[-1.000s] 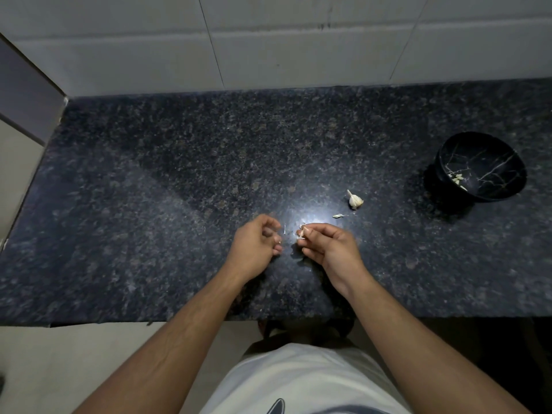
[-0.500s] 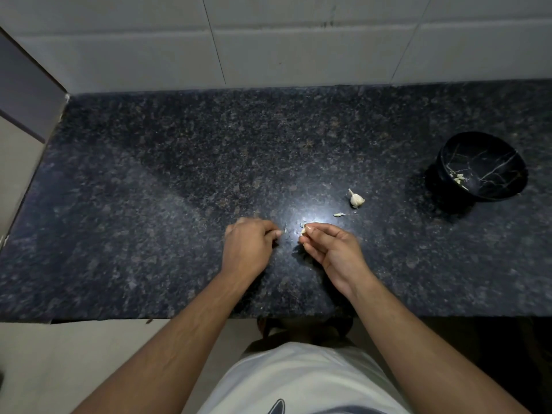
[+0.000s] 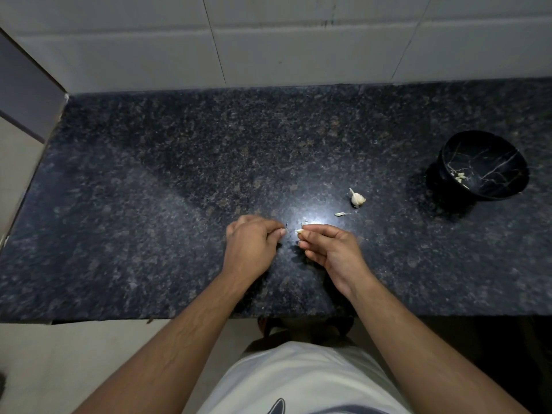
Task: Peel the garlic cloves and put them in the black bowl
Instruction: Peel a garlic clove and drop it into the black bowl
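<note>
Dark speckled granite forms the surface point(image 3: 149, 204). At centre frame, the right hand point(image 3: 331, 249) pinches a garlic clove point(image 3: 299, 231) at its fingertips; this grip is narrow and closed on the clove. The left hand point(image 3: 251, 246) sits just beside it, fingers curled; whether this grip holds anything cannot be told. An unpeeled clove point(image 3: 357, 199) lies right of centre. The black bowl point(image 3: 484, 165), at the right, contains pale garlic pieces point(image 3: 460, 176).

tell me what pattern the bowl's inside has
Black bowl with thin white marble-like veins, seen in the head view.
</note>
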